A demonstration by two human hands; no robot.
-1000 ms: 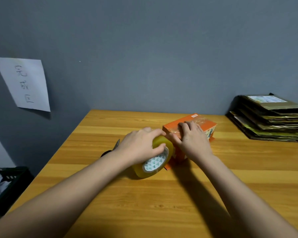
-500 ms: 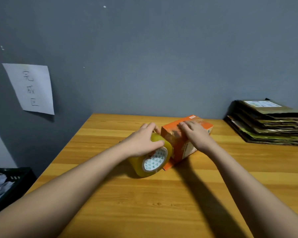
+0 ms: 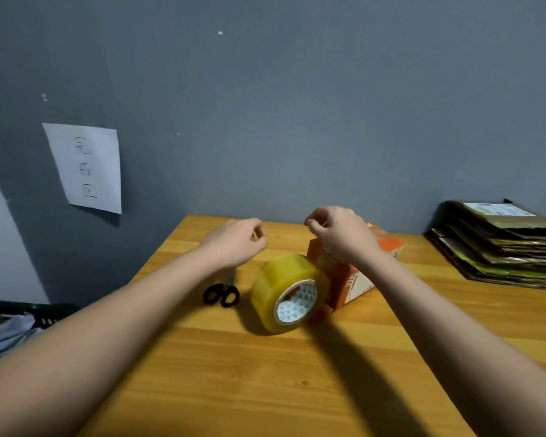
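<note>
I log left hand (image 3: 234, 244) and right hand (image 3: 341, 239) fingers pinched, on what I cannot tell; orange box (image 3: 356, 279) closed, contents hidden.

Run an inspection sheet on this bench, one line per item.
Surface: wooden table, bare grain in front, arm shadows across it.
Job's things: yellow tape roll standing on edge beside the orange box; neither hand is on the roll.
Clutter: black-handled scissors lying left of the roll.
Grippers: left hand and right hand raised over the table, fingertips pinched; anything held is too thin to see.
Cables: nothing seen.
Surroundings: grey wall with a paper sign; stack of flattened cartons at right; black crate holding cloth at lower left.
</note>
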